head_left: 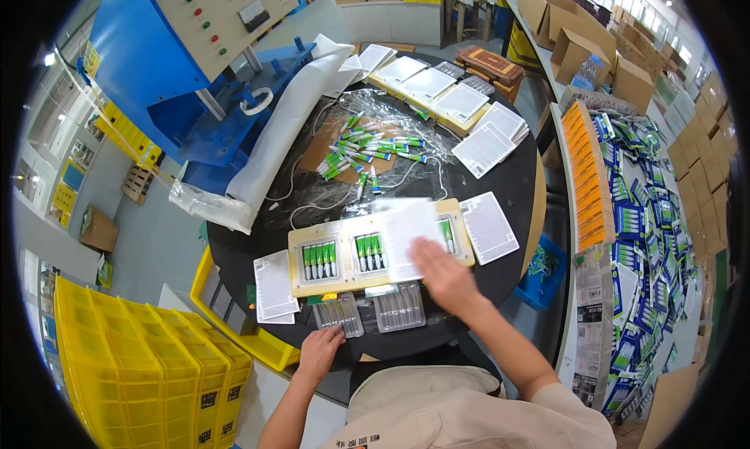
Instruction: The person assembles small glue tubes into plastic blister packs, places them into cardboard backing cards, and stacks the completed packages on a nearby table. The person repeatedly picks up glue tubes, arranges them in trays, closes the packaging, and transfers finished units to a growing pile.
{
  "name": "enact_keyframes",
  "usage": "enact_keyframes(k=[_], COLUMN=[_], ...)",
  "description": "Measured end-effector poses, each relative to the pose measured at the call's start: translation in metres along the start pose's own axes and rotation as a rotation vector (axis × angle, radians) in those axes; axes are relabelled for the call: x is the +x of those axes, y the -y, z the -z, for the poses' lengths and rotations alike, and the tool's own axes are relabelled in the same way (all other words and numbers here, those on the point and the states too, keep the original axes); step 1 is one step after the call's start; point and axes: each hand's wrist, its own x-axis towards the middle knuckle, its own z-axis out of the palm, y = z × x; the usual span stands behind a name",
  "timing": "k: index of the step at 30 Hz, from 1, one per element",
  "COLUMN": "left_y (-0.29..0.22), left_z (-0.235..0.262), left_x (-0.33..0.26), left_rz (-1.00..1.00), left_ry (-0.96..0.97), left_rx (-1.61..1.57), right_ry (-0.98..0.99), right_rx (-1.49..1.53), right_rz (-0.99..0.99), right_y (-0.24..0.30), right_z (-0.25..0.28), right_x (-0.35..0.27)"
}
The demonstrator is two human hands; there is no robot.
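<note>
A cream-coloured jig tray [301, 239] lies on the round black table [516, 183], with green tubes in its recesses. My right hand [441, 276] is blurred over the tray's right part, laying a white printed card [406, 229] flat on it. My left hand [319, 347] rests at the table's near edge, fingertips on a clear plastic blister shell [337, 313]. A second clear shell [400, 307] sits beside it. Loose green tubes [367, 148] lie on a plastic sheet further back.
White cards lie left [274, 286] and right [489, 226] of the tray. Another jig with cards [437, 90] is at the far side. A blue press machine [180, 51] stands at left. Yellow crates [141, 363] are lower left; packaged goods [641, 215] fill the right bench.
</note>
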Motion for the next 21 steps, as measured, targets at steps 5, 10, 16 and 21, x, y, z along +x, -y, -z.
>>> enact_keyframes(k=[5,10,16,21], left_y=[0.01,0.019,0.024,0.021], left_z=[0.007,0.012,0.018,0.021], left_x=[0.005,0.009,0.013,0.02], left_rz=[-0.056,-0.118,-0.173,-0.163], left_ry=[-0.001,0.087,0.124,0.132], left_rx=[-0.05,-0.118,-0.1,-0.128], right_ry=[0.203,0.342,0.437,0.516], right_rx=[-0.055,-0.013,-0.067,-0.027], right_rz=[0.111,0.049,0.046,-0.033], right_y=[0.037,0.041,0.043,0.052], right_z=[-0.078,-0.09,-0.072,-0.073], right_x=[0.012,-0.001,0.007,0.019])
